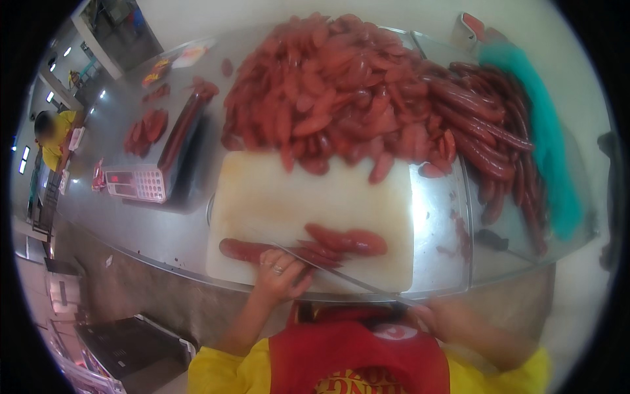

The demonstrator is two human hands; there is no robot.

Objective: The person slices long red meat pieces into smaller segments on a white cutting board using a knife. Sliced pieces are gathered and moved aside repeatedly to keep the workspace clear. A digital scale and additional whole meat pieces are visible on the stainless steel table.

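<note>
A dark red sausage lies near the front edge of the white cutting board. My left hand, a ring on one finger, is closed over it with the fingers curled. From my right hand at the board's front right, a long knife reaches back to the left, its blade against the sausage beside my left fingers. The knife's handle is mostly hidden in my right hand. Cut sausage pieces lie on the board just right of and behind the blade.
A big heap of sliced sausage borders the board's far edge. Whole sausages and a green cloth-like sheet are at right, near a dark-handled knife. A scale holding sausage stands left. Another person is at far left.
</note>
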